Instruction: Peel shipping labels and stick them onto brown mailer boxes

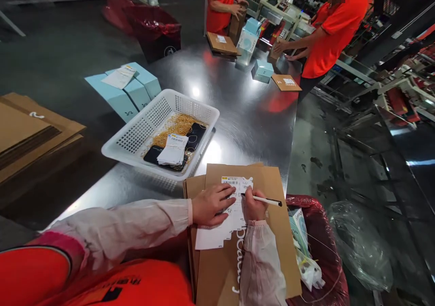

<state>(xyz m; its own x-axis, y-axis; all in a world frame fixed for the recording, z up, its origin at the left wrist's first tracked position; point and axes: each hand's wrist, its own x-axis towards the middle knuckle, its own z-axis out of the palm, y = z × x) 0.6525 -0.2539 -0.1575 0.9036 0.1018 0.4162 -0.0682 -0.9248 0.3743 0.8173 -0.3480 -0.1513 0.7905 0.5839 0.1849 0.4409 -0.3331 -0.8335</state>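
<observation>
My left hand [211, 205] lies flat with fingers stretched out on a white printed label sheet [227, 224], pressing it onto a brown cardboard box [268, 233] at the table's near edge. My right hand [254, 205] is closed around a white pen [263, 200], its tip touching the label near the barcode. Both arms wear pale pink sleeves.
A white plastic basket [142, 133] with rubber bands, black items and slips stands ahead. Light blue boxes [131, 93] and flat cardboard [30, 129] lie left. A red-lined bin [322, 251] sits right. Two people in orange shirts work at the steel table's [244, 115] far end.
</observation>
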